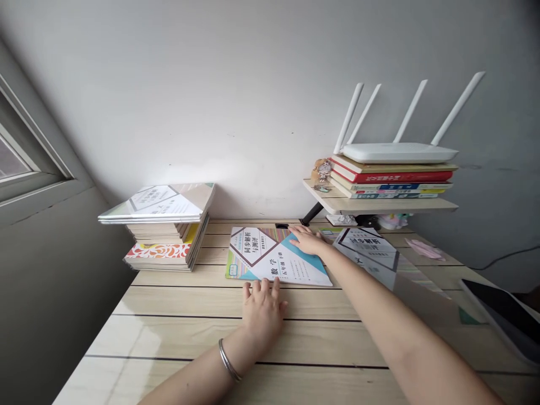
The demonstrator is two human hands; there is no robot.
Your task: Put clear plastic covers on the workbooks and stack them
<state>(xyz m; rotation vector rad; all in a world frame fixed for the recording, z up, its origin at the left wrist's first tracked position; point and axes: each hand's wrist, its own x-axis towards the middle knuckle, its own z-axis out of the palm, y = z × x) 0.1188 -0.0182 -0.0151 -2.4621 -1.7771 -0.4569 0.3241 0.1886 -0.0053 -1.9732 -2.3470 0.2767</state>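
A math workbook with a white, blue and striped cover lies turned sideways on the wooden table. My left hand rests at its near edge, palm down, fingers apart, the fingertips touching or just short of the cover. Across the far right part of the same workbook lies my right hand, flat with its fingers stretched out. Neither hand grips anything. Just right of it, partly behind my right forearm, is a second workbook with a white and grey cover.
A stack of books, topped by similar workbooks, stands at the left by the wall. On a raised shelf at the right, a white router sits on several books. A dark-screened tablet lies at the right edge.
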